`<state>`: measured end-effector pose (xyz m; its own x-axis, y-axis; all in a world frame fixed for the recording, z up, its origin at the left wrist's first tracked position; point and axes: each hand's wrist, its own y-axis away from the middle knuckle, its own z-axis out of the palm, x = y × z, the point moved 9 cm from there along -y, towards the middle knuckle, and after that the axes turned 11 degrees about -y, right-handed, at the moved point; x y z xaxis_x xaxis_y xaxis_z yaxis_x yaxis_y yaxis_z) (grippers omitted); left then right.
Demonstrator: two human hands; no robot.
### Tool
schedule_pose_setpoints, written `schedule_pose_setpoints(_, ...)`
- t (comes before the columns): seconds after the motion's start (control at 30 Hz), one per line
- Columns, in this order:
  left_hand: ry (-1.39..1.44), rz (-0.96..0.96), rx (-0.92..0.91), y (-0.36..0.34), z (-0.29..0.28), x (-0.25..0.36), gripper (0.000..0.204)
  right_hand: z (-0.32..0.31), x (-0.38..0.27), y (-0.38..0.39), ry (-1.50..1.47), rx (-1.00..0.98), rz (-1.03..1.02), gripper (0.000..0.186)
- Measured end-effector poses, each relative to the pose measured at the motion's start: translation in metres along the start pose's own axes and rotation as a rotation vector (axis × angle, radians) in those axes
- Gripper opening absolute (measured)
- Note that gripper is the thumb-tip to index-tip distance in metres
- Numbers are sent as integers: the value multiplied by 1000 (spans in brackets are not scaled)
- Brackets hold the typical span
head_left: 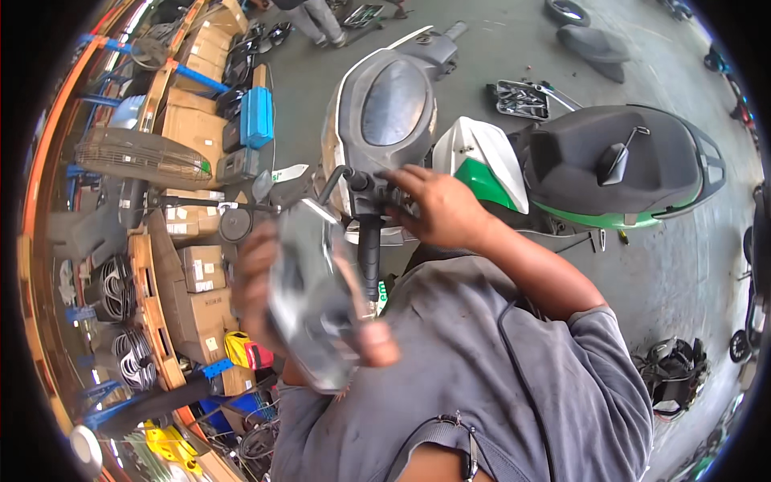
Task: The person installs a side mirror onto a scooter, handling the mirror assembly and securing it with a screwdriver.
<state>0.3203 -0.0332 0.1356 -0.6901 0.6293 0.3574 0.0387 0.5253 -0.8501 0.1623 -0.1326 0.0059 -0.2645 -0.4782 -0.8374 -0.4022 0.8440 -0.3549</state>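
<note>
A scooter's rear-view mirror (309, 281), smeared by motion, is in my left hand (255, 281), with the fingers behind it and the thumb at its near edge. Its dark bent stem (329, 185) reaches the mount on the handlebar; whether it is screwed in, I cannot tell. My right hand (442, 207) curls over the black switch housing (371, 193) beside that mount, its fingertips partly hidden. Below the housing the black handlebar grip (369, 249) points toward me. The scooter's front cover (393, 100), grey with white edges, lies just beyond my hands.
A second mirror (614, 165) rests on the black scooter seat (562, 153) at the right. An open tool case (520, 100) lies on the floor behind. Shelving with cardboard boxes (193, 128) and a fan (140, 154) lines the left. Another person's legs (317, 20) show at the top.
</note>
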Motion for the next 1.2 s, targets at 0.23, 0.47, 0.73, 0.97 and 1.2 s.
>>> schedule_pose_setpoints(0.23, 124, -499, 569, 14, -62, -170, 61, -10, 27, -32, -140, -77, -3, 51)
schedule_pose_setpoints(0.47, 361, -554, -358, -125, 114, -178, 71, 8, 19, -29, -101, -11, -13, 49)
schedule_pose_setpoints(0.73, 581, 67, -954, -105, 133, 39, 72, 20, 28, -24, -117, 60, -159, 48)
schedule_pose_setpoints(0.97, 98, 333, -794, -81, 93, 74, 75, 9, 21, -48, -302, 108, -265, 51)
schedule_pose_setpoints(1.2, -188, 260, -299, -70, 115, 97, 51, 8, 9, -57, -550, -124, -222, 54)
